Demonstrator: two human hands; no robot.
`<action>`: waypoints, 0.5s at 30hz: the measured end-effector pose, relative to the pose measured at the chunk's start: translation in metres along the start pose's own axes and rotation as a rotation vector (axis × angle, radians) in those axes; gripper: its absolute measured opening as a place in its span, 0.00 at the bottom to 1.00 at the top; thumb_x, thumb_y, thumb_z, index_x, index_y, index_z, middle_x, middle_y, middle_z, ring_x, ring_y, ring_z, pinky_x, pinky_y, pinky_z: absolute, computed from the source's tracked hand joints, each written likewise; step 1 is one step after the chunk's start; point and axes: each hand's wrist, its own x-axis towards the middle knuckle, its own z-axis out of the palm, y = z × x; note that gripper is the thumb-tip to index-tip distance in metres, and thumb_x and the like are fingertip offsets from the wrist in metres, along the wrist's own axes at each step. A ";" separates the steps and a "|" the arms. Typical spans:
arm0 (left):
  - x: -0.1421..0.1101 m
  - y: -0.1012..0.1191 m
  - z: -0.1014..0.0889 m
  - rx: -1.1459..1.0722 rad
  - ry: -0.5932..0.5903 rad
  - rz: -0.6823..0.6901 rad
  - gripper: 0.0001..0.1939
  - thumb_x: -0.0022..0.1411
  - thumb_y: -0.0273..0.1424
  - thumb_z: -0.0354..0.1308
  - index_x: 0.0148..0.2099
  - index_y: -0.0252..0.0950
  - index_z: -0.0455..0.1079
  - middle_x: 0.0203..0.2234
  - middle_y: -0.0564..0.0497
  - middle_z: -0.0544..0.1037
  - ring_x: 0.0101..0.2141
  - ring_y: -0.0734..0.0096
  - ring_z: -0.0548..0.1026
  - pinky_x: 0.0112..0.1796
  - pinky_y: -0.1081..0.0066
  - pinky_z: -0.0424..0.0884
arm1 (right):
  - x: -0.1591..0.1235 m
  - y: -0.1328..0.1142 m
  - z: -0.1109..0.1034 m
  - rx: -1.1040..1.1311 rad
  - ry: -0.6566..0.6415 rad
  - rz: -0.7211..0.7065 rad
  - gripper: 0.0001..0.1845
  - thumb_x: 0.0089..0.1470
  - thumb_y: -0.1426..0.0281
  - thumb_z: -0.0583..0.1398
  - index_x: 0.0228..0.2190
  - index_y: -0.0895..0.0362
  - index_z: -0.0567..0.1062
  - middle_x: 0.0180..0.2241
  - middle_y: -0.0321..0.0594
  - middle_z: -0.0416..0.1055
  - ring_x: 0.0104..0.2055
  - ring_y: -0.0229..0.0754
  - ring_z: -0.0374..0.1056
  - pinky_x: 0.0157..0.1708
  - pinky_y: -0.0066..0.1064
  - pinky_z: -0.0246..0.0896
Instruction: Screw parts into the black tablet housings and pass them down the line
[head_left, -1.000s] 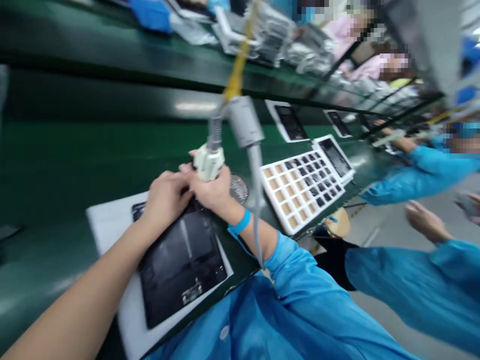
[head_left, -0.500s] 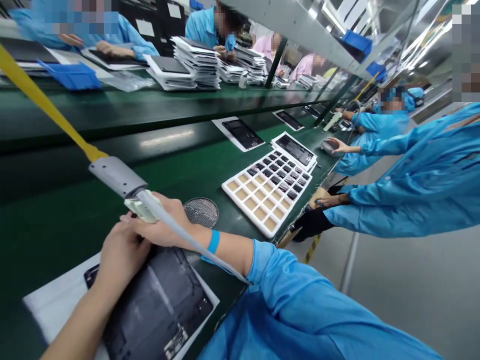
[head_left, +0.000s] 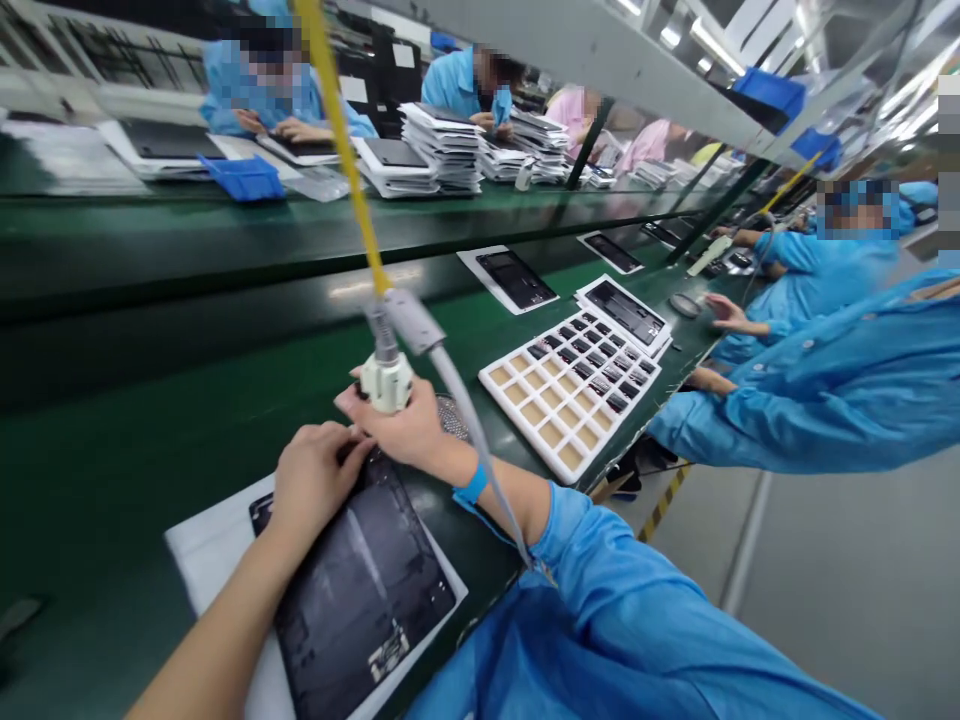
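My right hand (head_left: 409, 425) is closed around a pale green electric screwdriver (head_left: 388, 383), hung from a yellow strap and trailing a grey cable. The tool stands nearly upright over the top edge of a black tablet housing (head_left: 367, 590). Its tip is hidden behind my fingers. My left hand (head_left: 315, 480) rests at that same edge, thumb and fingers pinched close to the tool; whatever they hold is too small to see. Beneath the housing lies a white sheet (head_left: 199, 540). Behind my right wrist, a round dish (head_left: 452, 415) of small metal parts is partly covered.
A white divided tray (head_left: 517, 400) holds small black parts in its far compartments. Beyond it are tablet housings (head_left: 626, 312) on white sheets. A co-worker's blue sleeve (head_left: 810, 400) is at the right. Stacks of tablets (head_left: 442, 150) line the raised shelf.
The view has swung left, so the bench things appear farther right. The screwdriver has gone from lying tilted to nearly upright. My left hand stays by the housing's top edge.
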 end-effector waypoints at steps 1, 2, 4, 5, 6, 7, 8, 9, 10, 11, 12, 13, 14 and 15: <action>-0.002 0.005 -0.001 0.013 -0.002 -0.003 0.17 0.74 0.44 0.55 0.39 0.43 0.80 0.38 0.42 0.86 0.44 0.44 0.81 0.49 0.52 0.74 | 0.000 -0.004 -0.008 0.023 0.007 -0.033 0.27 0.57 0.44 0.75 0.43 0.52 0.82 0.36 0.35 0.85 0.36 0.41 0.82 0.43 0.36 0.84; -0.003 0.009 -0.001 0.021 -0.001 -0.012 0.17 0.75 0.44 0.56 0.39 0.42 0.81 0.39 0.42 0.86 0.45 0.45 0.80 0.48 0.53 0.73 | 0.000 -0.009 -0.017 0.034 0.009 -0.080 0.26 0.58 0.45 0.75 0.43 0.52 0.82 0.37 0.36 0.85 0.37 0.41 0.83 0.46 0.38 0.84; -0.006 0.016 0.001 0.020 0.004 -0.045 0.17 0.77 0.42 0.58 0.40 0.41 0.83 0.40 0.42 0.86 0.46 0.46 0.79 0.48 0.53 0.72 | 0.002 -0.019 -0.036 0.049 0.059 -0.203 0.24 0.58 0.49 0.76 0.45 0.51 0.81 0.40 0.36 0.86 0.41 0.41 0.84 0.53 0.39 0.84; -0.007 0.019 0.003 0.011 0.007 -0.061 0.16 0.77 0.41 0.59 0.41 0.41 0.84 0.41 0.43 0.87 0.47 0.47 0.79 0.49 0.54 0.72 | 0.004 -0.022 -0.044 0.067 0.107 -0.258 0.23 0.58 0.50 0.76 0.45 0.51 0.80 0.42 0.37 0.86 0.42 0.41 0.85 0.53 0.39 0.85; -0.008 0.020 0.005 0.003 0.014 -0.077 0.14 0.77 0.40 0.61 0.41 0.41 0.84 0.41 0.43 0.87 0.47 0.48 0.79 0.49 0.54 0.71 | 0.007 -0.024 -0.051 0.075 0.146 -0.289 0.24 0.58 0.51 0.76 0.47 0.51 0.79 0.44 0.36 0.86 0.38 0.39 0.84 0.48 0.37 0.85; -0.008 0.021 0.007 -0.004 0.022 -0.093 0.12 0.76 0.38 0.63 0.42 0.41 0.85 0.41 0.43 0.87 0.47 0.49 0.78 0.49 0.54 0.71 | 0.010 -0.025 -0.056 0.080 0.203 -0.298 0.24 0.58 0.52 0.76 0.48 0.50 0.78 0.41 0.34 0.86 0.32 0.37 0.81 0.38 0.33 0.84; -0.008 0.022 0.009 -0.011 0.024 -0.104 0.10 0.76 0.37 0.65 0.42 0.41 0.85 0.42 0.44 0.87 0.48 0.49 0.78 0.49 0.54 0.71 | 0.012 -0.024 -0.060 0.085 0.266 -0.290 0.25 0.57 0.54 0.77 0.48 0.50 0.77 0.36 0.30 0.84 0.25 0.34 0.76 0.28 0.29 0.77; -0.007 0.023 0.011 -0.014 0.026 -0.115 0.09 0.75 0.36 0.67 0.43 0.41 0.86 0.42 0.44 0.87 0.48 0.49 0.78 0.48 0.54 0.70 | 0.013 -0.023 -0.063 0.088 0.291 -0.280 0.24 0.56 0.55 0.77 0.47 0.50 0.76 0.33 0.28 0.82 0.21 0.32 0.71 0.24 0.27 0.72; -0.007 0.023 0.012 -0.014 0.025 -0.123 0.08 0.75 0.35 0.67 0.43 0.40 0.86 0.42 0.44 0.87 0.48 0.49 0.78 0.48 0.54 0.70 | 0.014 -0.020 -0.065 0.085 0.294 -0.269 0.25 0.56 0.55 0.77 0.46 0.50 0.76 0.30 0.26 0.80 0.19 0.31 0.68 0.22 0.27 0.69; -0.007 0.024 0.013 -0.013 0.022 -0.130 0.08 0.76 0.35 0.68 0.43 0.40 0.86 0.42 0.44 0.87 0.49 0.49 0.78 0.48 0.54 0.70 | 0.015 -0.018 -0.065 0.079 0.294 -0.260 0.25 0.55 0.55 0.78 0.46 0.50 0.76 0.28 0.25 0.79 0.18 0.31 0.67 0.21 0.27 0.68; -0.007 0.025 0.013 -0.011 0.021 -0.137 0.08 0.76 0.35 0.68 0.43 0.40 0.87 0.43 0.44 0.87 0.49 0.48 0.78 0.48 0.54 0.69 | 0.015 -0.016 -0.065 0.069 0.285 -0.251 0.26 0.55 0.54 0.77 0.46 0.50 0.75 0.27 0.25 0.78 0.18 0.31 0.66 0.21 0.28 0.68; -0.008 0.027 0.013 -0.008 0.022 -0.141 0.08 0.76 0.35 0.68 0.43 0.39 0.87 0.43 0.44 0.87 0.50 0.48 0.78 0.48 0.54 0.69 | 0.015 -0.014 -0.065 0.058 0.278 -0.246 0.26 0.55 0.52 0.77 0.46 0.50 0.75 0.27 0.25 0.77 0.19 0.31 0.66 0.22 0.28 0.68; -0.008 0.028 0.013 -0.009 0.023 -0.143 0.08 0.76 0.34 0.68 0.44 0.39 0.87 0.44 0.44 0.87 0.51 0.47 0.78 0.48 0.54 0.69 | 0.015 -0.012 -0.064 0.050 0.279 -0.243 0.27 0.55 0.51 0.77 0.46 0.50 0.75 0.28 0.25 0.78 0.19 0.31 0.66 0.22 0.29 0.68; -0.008 0.028 0.014 -0.012 0.024 -0.140 0.08 0.77 0.34 0.68 0.44 0.39 0.87 0.44 0.43 0.87 0.51 0.47 0.78 0.47 0.54 0.69 | 0.017 -0.010 -0.063 0.045 0.283 -0.243 0.28 0.54 0.50 0.77 0.46 0.50 0.75 0.28 0.26 0.78 0.19 0.31 0.65 0.21 0.29 0.68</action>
